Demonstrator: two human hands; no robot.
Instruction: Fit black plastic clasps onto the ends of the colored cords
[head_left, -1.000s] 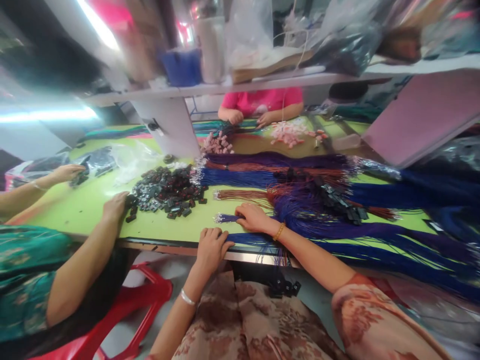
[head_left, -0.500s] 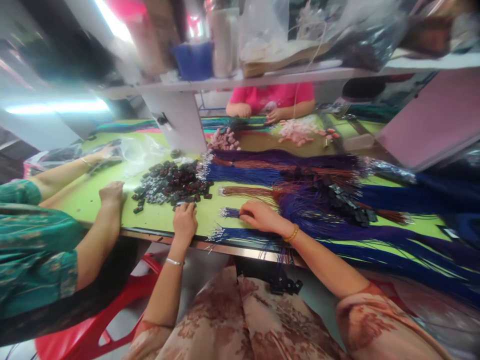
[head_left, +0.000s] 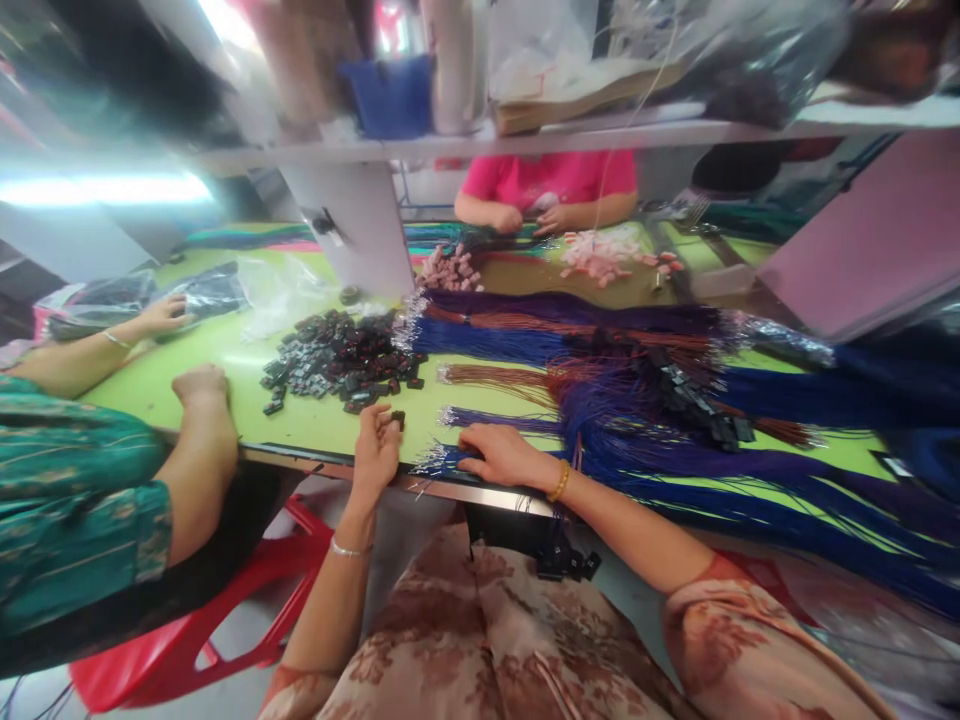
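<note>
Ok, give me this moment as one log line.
left hand: holding black part | right hand: at blue wires | pile of dark parts: beyond left hand

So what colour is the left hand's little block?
The block is black, best in the head view.

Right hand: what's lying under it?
Under the right hand is a blue wire bundle; its silver tips show to the left of the hand. The stretch beneath the palm is covered, so I can't tell whether any wires are gripped.
</note>
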